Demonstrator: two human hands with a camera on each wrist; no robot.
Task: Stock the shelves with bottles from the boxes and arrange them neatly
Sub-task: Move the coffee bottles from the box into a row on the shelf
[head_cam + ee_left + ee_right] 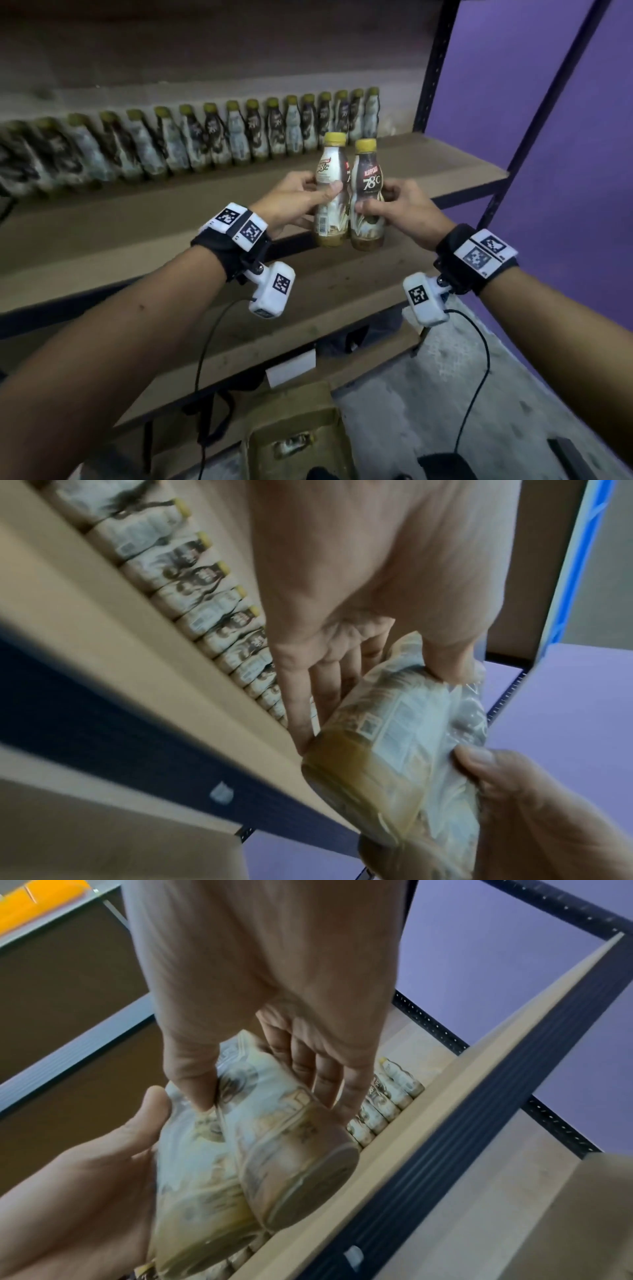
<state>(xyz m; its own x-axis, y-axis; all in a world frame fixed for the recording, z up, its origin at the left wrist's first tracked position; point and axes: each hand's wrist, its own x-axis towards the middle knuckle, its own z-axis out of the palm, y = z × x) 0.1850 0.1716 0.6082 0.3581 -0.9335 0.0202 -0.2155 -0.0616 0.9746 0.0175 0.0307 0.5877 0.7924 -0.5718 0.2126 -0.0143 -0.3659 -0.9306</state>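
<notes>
Two yellow-capped coffee bottles are held upright side by side in front of the shelf edge. My left hand (301, 202) grips the paler left bottle (330, 192), thumb across its label. My right hand (394, 209) grips the darker right bottle (368, 192). In the left wrist view the left bottle (394, 750) lies under my fingers. In the right wrist view the right bottle (291, 1150) sits beside the other one. A long row of bottles (205, 137) stands along the back of the brown shelf board (171, 219).
A dark metal upright (431, 65) frames the shelf on the right, with a purple wall (548, 102) beyond. A lower shelf board (325, 301) and an open cardboard box (294, 438) lie below my arms. Cables hang from both wrist cameras.
</notes>
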